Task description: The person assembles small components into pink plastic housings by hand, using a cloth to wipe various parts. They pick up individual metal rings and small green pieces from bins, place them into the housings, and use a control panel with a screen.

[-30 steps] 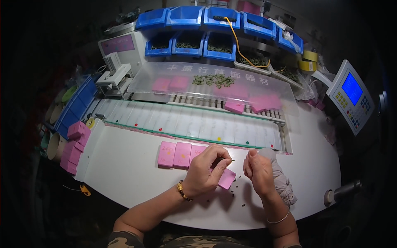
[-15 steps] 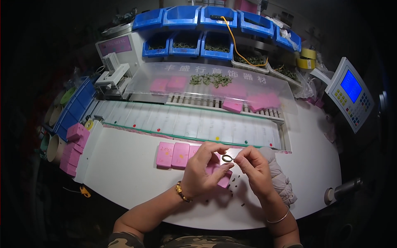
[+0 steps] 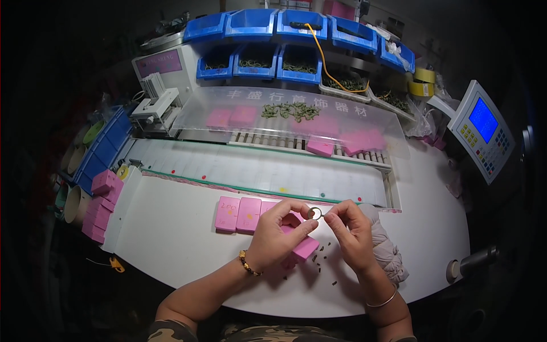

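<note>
Brought together above the white table (image 3: 171,239), just in front of the row of pink boxes (image 3: 239,214). Left hand (image 3: 279,236) curled shut, pinching a small ring (image 3: 313,213) between thumb and forefinger; right hand (image 3: 350,231) closed in on the ring's other side, fingertips pinched at it (held apart a second earlier, no ring visible then). Picked up and raised since, so seemingly mid-fitting rather than fetching. Left scattered beneath: small dark parts (image 3: 322,263). Behind, untouched: the conveyor (image 3: 256,171).

Blue bins (image 3: 296,25), control panel (image 3: 481,128), tape rolls (image 3: 423,82), grey cloth (image 3: 387,248).
</note>
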The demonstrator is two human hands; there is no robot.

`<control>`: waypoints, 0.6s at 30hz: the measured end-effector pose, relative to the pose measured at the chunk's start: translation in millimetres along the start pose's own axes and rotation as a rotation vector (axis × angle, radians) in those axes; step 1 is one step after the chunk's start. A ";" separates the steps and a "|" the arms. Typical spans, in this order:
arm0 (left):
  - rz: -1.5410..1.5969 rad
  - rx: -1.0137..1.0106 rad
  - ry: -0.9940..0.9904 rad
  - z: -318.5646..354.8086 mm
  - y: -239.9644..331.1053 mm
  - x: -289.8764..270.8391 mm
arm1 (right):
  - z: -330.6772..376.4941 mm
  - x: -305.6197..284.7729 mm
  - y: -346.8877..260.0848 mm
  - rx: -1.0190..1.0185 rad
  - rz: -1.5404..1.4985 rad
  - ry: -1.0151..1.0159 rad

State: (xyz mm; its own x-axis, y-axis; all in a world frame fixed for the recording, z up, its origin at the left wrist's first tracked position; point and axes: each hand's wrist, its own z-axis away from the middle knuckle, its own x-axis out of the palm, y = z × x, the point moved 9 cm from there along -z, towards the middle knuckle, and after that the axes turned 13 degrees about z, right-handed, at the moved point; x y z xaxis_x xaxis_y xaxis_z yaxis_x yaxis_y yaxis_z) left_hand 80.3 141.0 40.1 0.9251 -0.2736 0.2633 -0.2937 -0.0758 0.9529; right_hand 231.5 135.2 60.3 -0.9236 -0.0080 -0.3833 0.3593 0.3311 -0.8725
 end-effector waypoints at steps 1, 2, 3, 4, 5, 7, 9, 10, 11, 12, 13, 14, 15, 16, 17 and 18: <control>0.000 0.000 0.000 0.1 -0.3 -0.2 | 0.2 1.3 3.2 0.029 -0.027 -0.013; -0.008 0.021 0.009 0.4 1.3 -1.1 | 0.0 1.3 3.1 0.029 -0.027 -0.014; -0.017 0.041 0.018 0.6 2.7 -2.0 | 0.0 4.0 5.4 0.056 -0.068 -0.042; -0.017 0.041 0.018 0.6 1.5 -2.5 | 0.1 6.6 7.7 0.085 -0.108 -0.070; -0.037 0.094 0.017 0.7 4.6 -2.8 | -0.1 7.3 7.7 0.085 -0.107 -0.071; -0.057 0.146 0.015 1.0 7.6 -3.2 | -0.4 11.5 8.6 0.101 -0.214 -0.088; -0.107 0.245 0.017 2.7 15.6 -3.0 | -0.3 12.8 8.1 0.105 -0.249 -0.101; -0.107 0.245 0.018 2.8 15.9 -2.7 | -0.4 13.8 8.0 0.108 -0.285 -0.113; -0.092 0.219 0.027 2.5 14.2 -3.4 | -0.4 13.7 8.2 0.108 -0.285 -0.114; -0.077 0.192 0.036 2.1 12.4 -4.2 | -0.5 12.1 8.4 0.104 -0.270 -0.099; -0.076 0.192 0.035 1.6 12.6 -4.1 | -0.5 10.1 8.5 0.101 -0.255 -0.083; -0.061 0.151 0.040 0.3 9.2 -4.7 | -0.5 9.4 9.0 0.101 -0.254 -0.083; -0.045 0.109 0.044 -0.9 5.6 -5.0 | -0.9 5.9 9.1 0.088 -0.213 -0.056; -0.045 0.111 0.044 -0.5 6.4 -4.9 | -0.8 3.2 8.4 0.072 -0.172 -0.030; -0.014 0.075 0.033 -0.4 3.8 -3.7 | -1.0 3.4 9.6 0.070 -0.171 -0.030; 0.016 0.040 0.021 -0.3 1.1 -2.3 | -1.5 -0.4 7.1 0.016 -0.090 0.012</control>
State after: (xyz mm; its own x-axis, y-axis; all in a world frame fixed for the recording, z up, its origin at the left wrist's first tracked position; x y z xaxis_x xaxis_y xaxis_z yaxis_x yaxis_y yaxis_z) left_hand 77.9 141.9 40.6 0.9247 -0.2553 0.2823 -0.3178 -0.1098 0.9418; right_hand 234.3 139.0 54.8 -0.9537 -0.0252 -0.2997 0.2770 0.3144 -0.9080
